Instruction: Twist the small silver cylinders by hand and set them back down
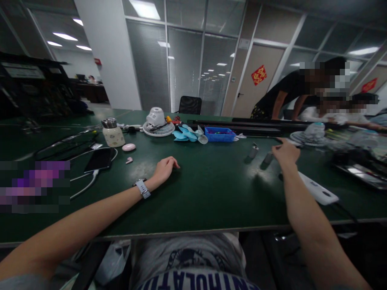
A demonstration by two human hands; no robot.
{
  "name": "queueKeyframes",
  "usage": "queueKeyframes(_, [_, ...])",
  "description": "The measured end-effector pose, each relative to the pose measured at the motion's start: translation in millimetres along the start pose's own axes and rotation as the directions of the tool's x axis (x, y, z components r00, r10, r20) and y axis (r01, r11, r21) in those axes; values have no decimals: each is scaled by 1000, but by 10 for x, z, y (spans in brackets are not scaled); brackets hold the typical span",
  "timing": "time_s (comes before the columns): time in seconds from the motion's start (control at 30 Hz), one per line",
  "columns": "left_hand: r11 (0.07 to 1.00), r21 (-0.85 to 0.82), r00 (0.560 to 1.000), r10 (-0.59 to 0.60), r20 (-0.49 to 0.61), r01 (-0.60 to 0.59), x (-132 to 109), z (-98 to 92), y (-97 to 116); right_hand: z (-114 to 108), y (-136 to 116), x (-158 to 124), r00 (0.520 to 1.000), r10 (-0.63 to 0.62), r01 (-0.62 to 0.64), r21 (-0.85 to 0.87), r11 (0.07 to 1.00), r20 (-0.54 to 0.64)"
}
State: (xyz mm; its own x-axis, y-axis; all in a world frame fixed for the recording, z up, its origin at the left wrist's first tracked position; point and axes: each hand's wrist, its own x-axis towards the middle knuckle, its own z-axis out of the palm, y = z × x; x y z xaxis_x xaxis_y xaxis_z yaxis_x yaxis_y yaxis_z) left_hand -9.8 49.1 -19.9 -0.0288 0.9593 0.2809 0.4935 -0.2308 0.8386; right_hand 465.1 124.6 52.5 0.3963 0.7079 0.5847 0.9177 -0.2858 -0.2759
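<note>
My left hand [165, 169] rests on the dark green table [205, 193] with its fingers curled loosely under; nothing shows in it. A watch with a pale strap sits on that wrist. My right hand [286, 153] is stretched forward over the table, fingers loosely bent with the forefinger extended toward the far side. Two small grey metal pieces [253, 151] [267, 157] stand just left of it. A white power strip [317, 189] lies beside my right forearm.
At the back stand a white desk fan [157, 123], loose blue fan blades [189, 134], a blue tray [219, 134] and a small flask [113, 133]. A phone [99, 159] with cables lies at the left. Other people lean over the table at the far right.
</note>
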Motion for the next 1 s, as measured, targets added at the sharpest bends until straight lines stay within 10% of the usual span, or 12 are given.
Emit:
queueKeyframes(0.77, [1000, 10, 999, -12, 37, 12, -1, -12, 24, 205, 189, 17, 978, 168, -161, -64, 985, 127])
queueKeyframes(1.0, [1000, 5, 999, 1, 36, -1, 0, -11, 15, 307, -69, -50, 1000, -29, 29, 9, 1000, 6])
